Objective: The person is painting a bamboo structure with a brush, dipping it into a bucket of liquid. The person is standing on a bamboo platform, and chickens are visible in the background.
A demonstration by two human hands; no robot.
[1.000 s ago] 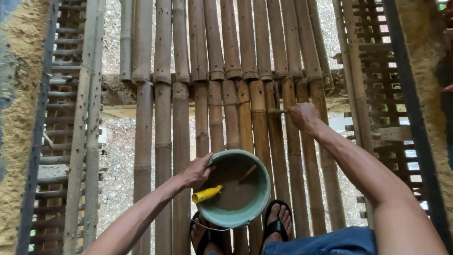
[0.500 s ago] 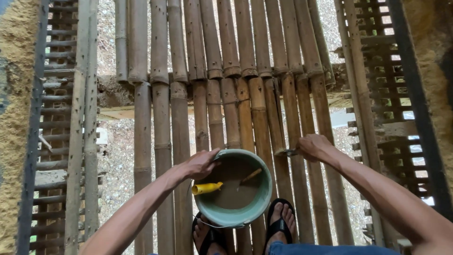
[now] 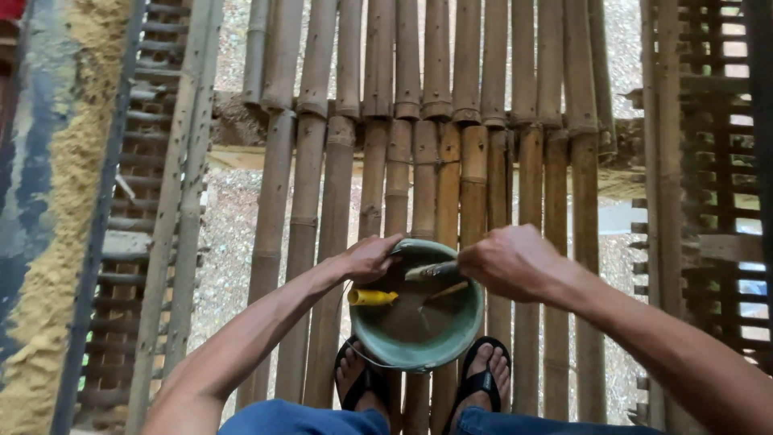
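Down at the bottom edge, blue trousers (image 3: 322, 419) and two feet in black flip-flops (image 3: 479, 379), planted on the bamboo poles (image 3: 475, 169). Just above the toes, a green bucket (image 3: 463, 326), resting on the poles between the feet, brownish inside. Inside it, a yellow-handled tool (image 3: 372, 297) lying against the left wall, and a thin wooden stick (image 3: 441, 293) slanting toward the middle. Left hand (image 3: 369, 258) on the near-left rim, fingers curled over the edge and gripping it. Right hand (image 3: 509, 262) over the bucket's upper right rim, closed in a fist around a short brush-like tool (image 3: 431, 271), its tip poking left across the opening. Beyond the bucket, more poles running away side by side, joints lined up in a row, gravel ground (image 3: 229, 234) visible through the gaps. Far left, a slatted bamboo frame (image 3: 161, 161) beside a sawdust-covered strip (image 3: 56, 242); far right, another slatted frame (image 3: 708, 161).
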